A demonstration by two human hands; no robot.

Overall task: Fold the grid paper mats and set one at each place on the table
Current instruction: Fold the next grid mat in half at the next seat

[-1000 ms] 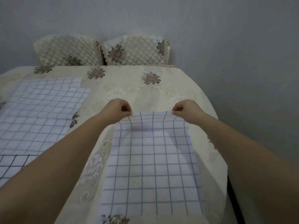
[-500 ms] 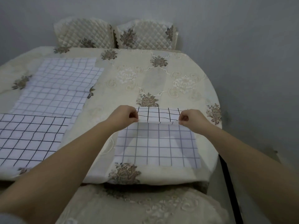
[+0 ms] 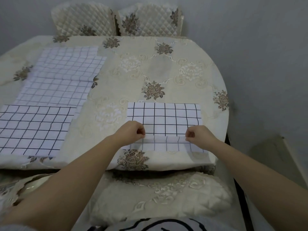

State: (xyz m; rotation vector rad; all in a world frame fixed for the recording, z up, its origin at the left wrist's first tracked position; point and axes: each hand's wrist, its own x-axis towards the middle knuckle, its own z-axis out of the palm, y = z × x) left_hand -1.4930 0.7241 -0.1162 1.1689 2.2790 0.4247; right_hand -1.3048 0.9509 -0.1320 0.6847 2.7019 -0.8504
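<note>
Left grip (image 3: 133, 130): closed in a pinch on the near left corner of the mat's upper flap, thumb against curled fingers.
Right grip (image 3: 198, 134): pinched the near right corner of the same flap, level with the other hand.
Why both corners: holding each end, I judged, kept the flap square so its edge could be matched to the layer beneath.
Mat (image 3: 165, 117): lay on the near right part of the desk (image 3: 150, 67), straight in front of the person and doubled over on itself.
Strip (image 3: 165, 145): a band of the lower layer showed bare, because the flap's near edge stopped short of the lower near edge.
Look of it: white paper, with a bold dark grid on the upturned flap and a faint grey grid on the bare band. It seemed thin and limp, and a little raised between the hands.
Fold: the far edge looked like the bend, not yet pressed sharp to my eye.
Folded mat (image 3: 33, 129): near left, flat, dark grid up, apparently set at the next place.
Open sheets (image 3: 63, 75): far left, overlapping, pale grid up, likely kept aside for folding.
Cloth: cream with brown flowers, covering the desk.
Chair backs (image 3: 116, 19): two quilted ones at the far edge.
Seat (image 3: 158, 194): a cushioned one at the near edge, probably marking this place.
</note>
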